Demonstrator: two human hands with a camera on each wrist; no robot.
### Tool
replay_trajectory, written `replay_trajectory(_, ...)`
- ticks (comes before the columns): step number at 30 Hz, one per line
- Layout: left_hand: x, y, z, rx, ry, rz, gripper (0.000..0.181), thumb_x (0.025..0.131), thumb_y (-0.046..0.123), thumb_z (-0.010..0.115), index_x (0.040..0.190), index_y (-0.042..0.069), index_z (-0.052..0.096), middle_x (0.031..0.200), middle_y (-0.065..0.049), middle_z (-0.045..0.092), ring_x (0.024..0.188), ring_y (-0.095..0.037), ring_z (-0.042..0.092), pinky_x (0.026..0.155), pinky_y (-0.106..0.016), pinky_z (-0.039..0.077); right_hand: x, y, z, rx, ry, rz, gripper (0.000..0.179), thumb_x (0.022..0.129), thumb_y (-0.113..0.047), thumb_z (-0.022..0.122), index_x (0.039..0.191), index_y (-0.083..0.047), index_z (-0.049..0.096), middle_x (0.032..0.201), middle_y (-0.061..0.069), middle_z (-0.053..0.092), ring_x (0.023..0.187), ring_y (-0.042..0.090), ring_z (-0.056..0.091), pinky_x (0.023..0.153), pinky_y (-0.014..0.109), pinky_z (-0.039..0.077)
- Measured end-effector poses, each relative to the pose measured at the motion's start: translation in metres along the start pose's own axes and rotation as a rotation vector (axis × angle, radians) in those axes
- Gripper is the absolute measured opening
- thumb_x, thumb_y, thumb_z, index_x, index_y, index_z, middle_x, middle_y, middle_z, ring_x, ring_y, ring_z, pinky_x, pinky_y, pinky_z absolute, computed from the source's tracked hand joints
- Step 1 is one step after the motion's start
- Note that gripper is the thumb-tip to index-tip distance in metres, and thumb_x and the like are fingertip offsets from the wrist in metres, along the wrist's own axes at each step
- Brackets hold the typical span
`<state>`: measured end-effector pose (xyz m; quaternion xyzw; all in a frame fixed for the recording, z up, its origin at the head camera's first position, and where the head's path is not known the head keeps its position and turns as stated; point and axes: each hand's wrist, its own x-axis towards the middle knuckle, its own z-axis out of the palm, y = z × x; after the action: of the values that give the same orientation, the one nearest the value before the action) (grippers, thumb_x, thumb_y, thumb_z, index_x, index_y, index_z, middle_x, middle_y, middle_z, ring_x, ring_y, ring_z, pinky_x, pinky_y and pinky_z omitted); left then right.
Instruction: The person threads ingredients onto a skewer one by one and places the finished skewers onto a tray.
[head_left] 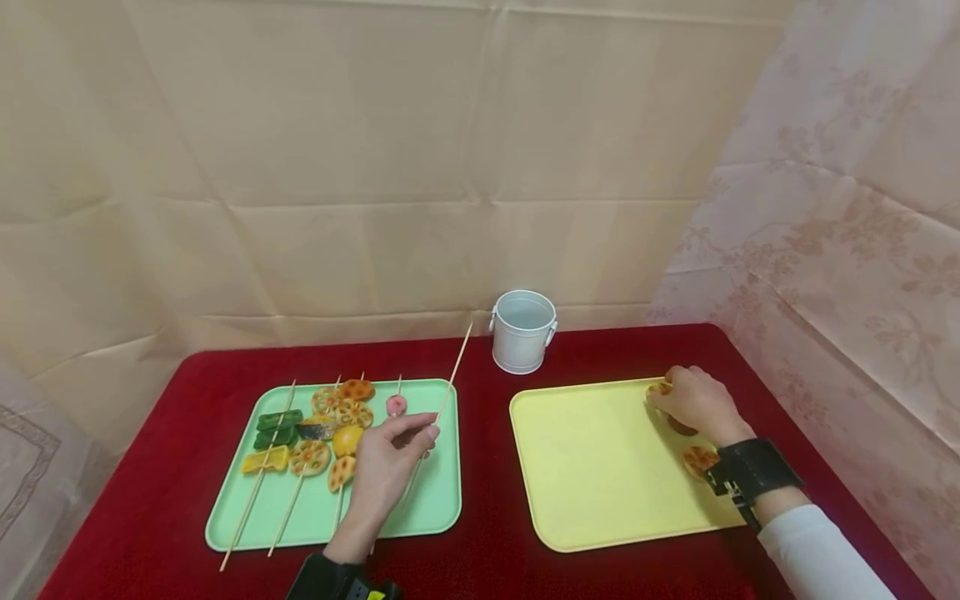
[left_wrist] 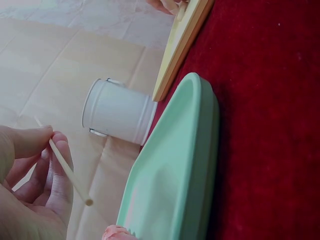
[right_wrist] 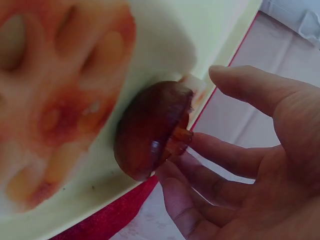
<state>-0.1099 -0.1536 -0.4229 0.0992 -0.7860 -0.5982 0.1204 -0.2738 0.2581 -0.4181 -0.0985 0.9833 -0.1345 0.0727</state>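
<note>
My left hand [head_left: 390,458] pinches a bare wooden skewer [head_left: 459,358] between thumb and fingers, tilted above the green tray [head_left: 442,500]. In the left wrist view the skewer [left_wrist: 70,175] shows nothing threaded on the part in sight. At the far right of the yellow tray [head_left: 592,467], my right hand [head_left: 701,404] reaches down among food pieces. The right wrist view shows a brown mushroom [right_wrist: 150,130] beside its fingertips, the thumb standing apart from it. A lotus root slice [right_wrist: 65,100] lies close by. Another slice [head_left: 658,389] is partly hidden by the right hand.
A white bucket [head_left: 519,346] stands at the back between the trays. On the green tray lie several skewers with green pepper pieces [head_left: 276,437], lotus slices [head_left: 310,457], a yellow piece [head_left: 266,460] and a pink piece [head_left: 396,405]. Red cloth [head_left: 491,500] covers the table.
</note>
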Motion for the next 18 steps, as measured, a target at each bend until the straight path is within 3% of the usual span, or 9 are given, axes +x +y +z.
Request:
replay_trajectory(6, 0.0007, -0.0019, 0.0002, 0.024, 0.002, 0.000, 0.017, 0.091, 0.005, 0.079, 0.107, 0.000, 0.080, 0.083, -0.010, 0.076, 0.077, -0.028, 0.072, 0.063, -0.022, 0.055, -0.0007, 0.0004, 0.0065, -0.007, 0.007, 0.015, 0.030, 0.090, -0.029, 0.073, 0.085, -0.003, 0.057, 0.074, 0.010, 0.047, 0.072, 0.028, 0.047, 0.062, 0.040, 0.037)
replay_trajectory(11, 0.0007, -0.0027, 0.0000, 0.043, 0.003, 0.001, 0.017, 0.091, 0.006, 0.079, 0.107, 0.000, 0.080, 0.079, -0.007, 0.075, 0.073, -0.017, 0.070, 0.061, -0.022, 0.054, 0.0007, 0.0007, 0.0078, 0.003, 0.008, 0.027, 0.028, 0.090, -0.026, 0.072, 0.085, -0.004, 0.056, 0.073, 0.009, 0.046, 0.070, 0.028, 0.047, 0.059, 0.038, 0.036)
replay_trajectory(14, 0.0001, -0.0032, -0.0004, 0.039, -0.004, -0.004, 0.017, 0.092, 0.005, 0.078, 0.108, -0.001, 0.080, 0.080, -0.008, 0.075, 0.072, -0.016, 0.069, 0.061, -0.022, 0.054, 0.0022, 0.0005, 0.0071, 0.007, 0.022, 0.034, 0.030, 0.090, -0.027, 0.072, 0.091, -0.001, 0.057, 0.077, 0.013, 0.051, 0.073, 0.031, 0.050, 0.061, 0.042, 0.041)
replay_trajectory(18, -0.0005, -0.0041, -0.0010, 0.041, -0.011, -0.010, 0.018, 0.092, 0.006, 0.078, 0.109, -0.002, 0.079, 0.080, -0.009, 0.075, 0.072, -0.016, 0.069, 0.062, -0.022, 0.054, 0.0012, -0.0034, 0.0043, 0.043, 0.067, 0.033, 0.052, 0.090, -0.031, 0.072, 0.117, 0.011, 0.057, 0.097, 0.026, 0.055, 0.083, 0.041, 0.055, 0.068, 0.053, 0.049)
